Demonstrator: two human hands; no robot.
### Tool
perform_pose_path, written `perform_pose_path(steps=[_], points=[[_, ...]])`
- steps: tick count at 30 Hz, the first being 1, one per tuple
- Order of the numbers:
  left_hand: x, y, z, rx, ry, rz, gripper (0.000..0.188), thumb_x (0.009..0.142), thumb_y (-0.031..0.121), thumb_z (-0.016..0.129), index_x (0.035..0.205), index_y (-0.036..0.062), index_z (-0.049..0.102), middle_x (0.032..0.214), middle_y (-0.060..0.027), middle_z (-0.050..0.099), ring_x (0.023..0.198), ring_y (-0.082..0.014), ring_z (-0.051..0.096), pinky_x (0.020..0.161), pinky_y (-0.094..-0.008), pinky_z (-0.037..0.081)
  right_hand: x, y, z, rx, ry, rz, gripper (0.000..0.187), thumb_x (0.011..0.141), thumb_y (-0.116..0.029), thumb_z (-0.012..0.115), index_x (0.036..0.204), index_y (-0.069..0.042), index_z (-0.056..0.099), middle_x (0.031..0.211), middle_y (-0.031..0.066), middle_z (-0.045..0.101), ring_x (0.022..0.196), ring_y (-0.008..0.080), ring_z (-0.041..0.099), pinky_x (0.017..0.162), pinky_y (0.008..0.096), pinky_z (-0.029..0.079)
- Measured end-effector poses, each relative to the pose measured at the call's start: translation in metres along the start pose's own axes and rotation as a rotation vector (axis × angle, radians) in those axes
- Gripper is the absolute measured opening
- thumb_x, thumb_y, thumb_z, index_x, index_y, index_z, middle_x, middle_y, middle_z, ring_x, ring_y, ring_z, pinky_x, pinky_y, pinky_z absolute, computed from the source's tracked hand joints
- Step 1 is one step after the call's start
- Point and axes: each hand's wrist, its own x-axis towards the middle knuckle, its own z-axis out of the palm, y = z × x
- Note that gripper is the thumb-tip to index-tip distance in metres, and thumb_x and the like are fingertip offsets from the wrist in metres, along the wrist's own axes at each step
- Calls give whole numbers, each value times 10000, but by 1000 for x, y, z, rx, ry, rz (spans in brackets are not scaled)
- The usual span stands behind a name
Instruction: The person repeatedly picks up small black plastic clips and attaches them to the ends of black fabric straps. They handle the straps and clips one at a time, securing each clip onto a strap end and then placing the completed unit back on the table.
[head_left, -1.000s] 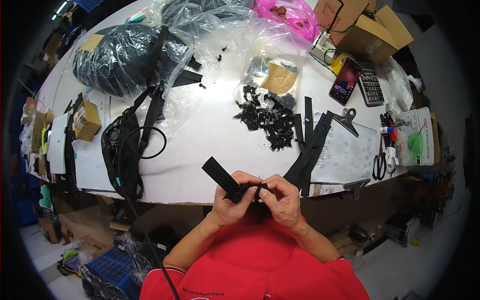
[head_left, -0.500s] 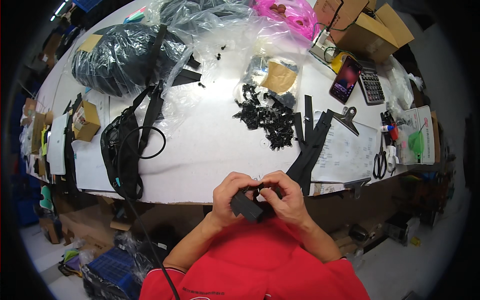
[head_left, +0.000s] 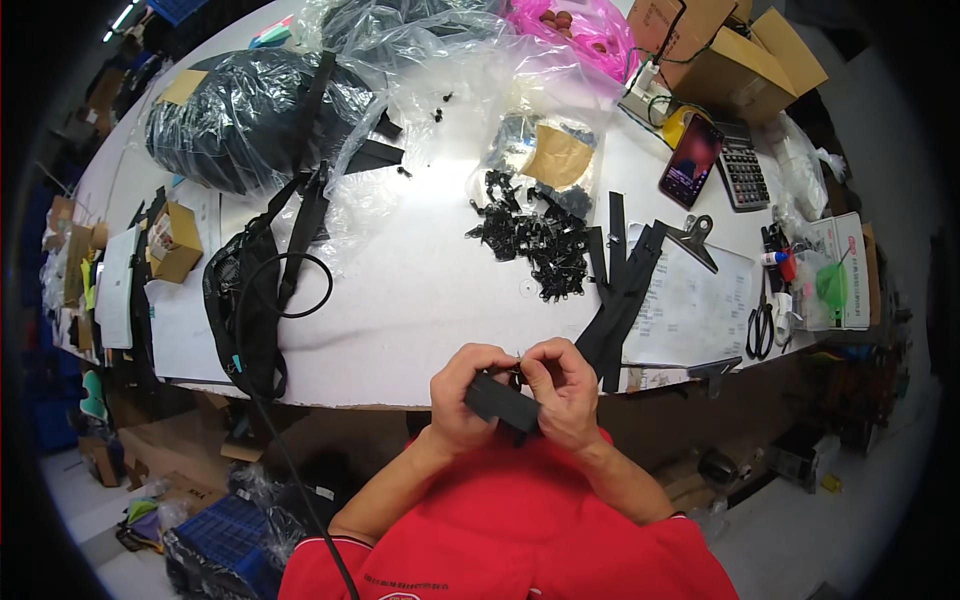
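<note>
Both my hands are together just off the table's near edge, in front of the red shirt. My left hand (head_left: 463,398) is closed around a folded black strap (head_left: 503,403), whose flat end sticks out below the fingers. My right hand (head_left: 564,392) pinches a small dark piece with a glint of metal, apparently a small black clip (head_left: 517,376), against the strap's upper end. Fingertips mostly hide that piece. Beyond the hands lies a pile of small black clips (head_left: 540,240). Several more black straps (head_left: 625,305) lie crossed to its right.
On the white table (head_left: 400,320) at left are a black mesh bag (head_left: 245,290) and a plastic-wrapped black bundle (head_left: 250,120). To the right lie a printed sheet (head_left: 690,305), bulldog clip (head_left: 697,240), scissors (head_left: 760,328), phone (head_left: 692,160) and calculator (head_left: 742,170). A cable (head_left: 285,450) hangs at left.
My right hand has shifted slightly left and turned, its fingers now closer to the left hand. The black strap's free end has swung to the right and lies flatter.
</note>
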Motion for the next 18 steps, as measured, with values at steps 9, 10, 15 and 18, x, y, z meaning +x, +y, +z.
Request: perform_pose_path(steps=[9,10,15,18], points=[[2,8,-9,-576,-211,-522,95,990,71,579,1069,25,555,772,-27,600,582,-46,504,494,-186,381,16,-16,-23,-196,-155,-420,126,833,4,739,950,-26,700,825,78,659,676,160,617,602,269,497],[2,10,-10,-581,-230,-552,97,989,80,579,1066,29,553,747,-32,601,527,-42,480,448,-183,353,17,-18,-25,-196,-174,-441,133,829,15,738,950,-26,700,824,77,657,677,162,619,604,268,503],[6,13,-16,-591,-356,-617,82,1015,119,550,1030,39,536,735,-15,549,545,-45,456,469,-193,353,20,-26,-26,-173,-235,-545,162,815,58,731,950,-25,698,820,72,650,675,172,622,605,271,527],[7,14,-17,-642,-377,-632,88,1019,131,552,1024,45,532,778,-10,540,571,-46,452,479,-200,354,19,-28,-24,-155,-225,-510,141,827,55,720,938,-27,690,820,71,648,678,173,620,605,272,516]])
